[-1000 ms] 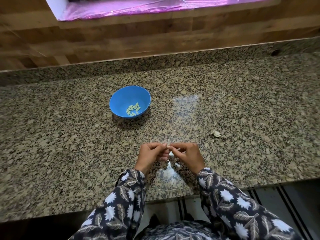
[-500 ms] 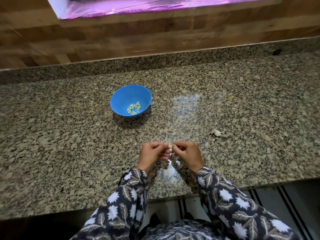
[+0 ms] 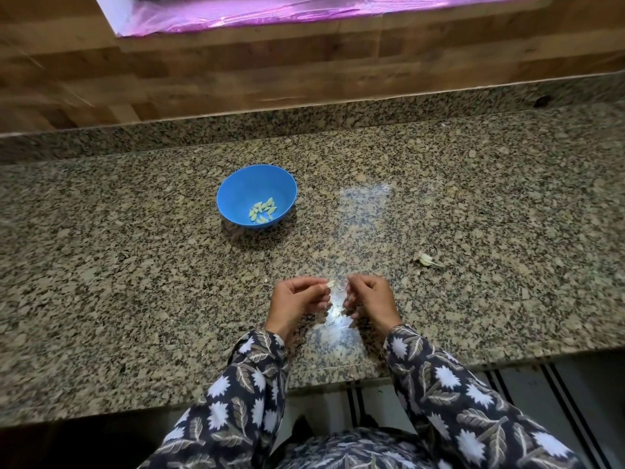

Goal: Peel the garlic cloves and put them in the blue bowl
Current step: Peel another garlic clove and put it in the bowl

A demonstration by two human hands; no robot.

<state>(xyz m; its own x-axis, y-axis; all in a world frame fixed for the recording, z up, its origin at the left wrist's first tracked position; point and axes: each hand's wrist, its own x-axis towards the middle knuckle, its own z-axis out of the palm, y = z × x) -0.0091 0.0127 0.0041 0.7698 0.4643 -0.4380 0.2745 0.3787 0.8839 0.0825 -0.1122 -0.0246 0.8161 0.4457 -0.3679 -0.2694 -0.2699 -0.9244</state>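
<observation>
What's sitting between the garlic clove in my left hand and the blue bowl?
Nothing visible. Just granite countertop lies between the garlic clove pinched in the left hand and the blue bowl. A loose garlic piece lies off to the right.

Dim, warm-toned indoor view. A pale patch of glare lay on the granite counter (image 3: pixel 473 204) just right of the blue bowl (image 3: pixel 236 194), which threw a soft shadow toward the viewer. Pink light glowed on the plastic film (image 3: pixel 304 10) at the top. Wide-angle distortion bowed the counter's edges, and the wood wall (image 3: pixel 101 79) looked smeared.
</observation>
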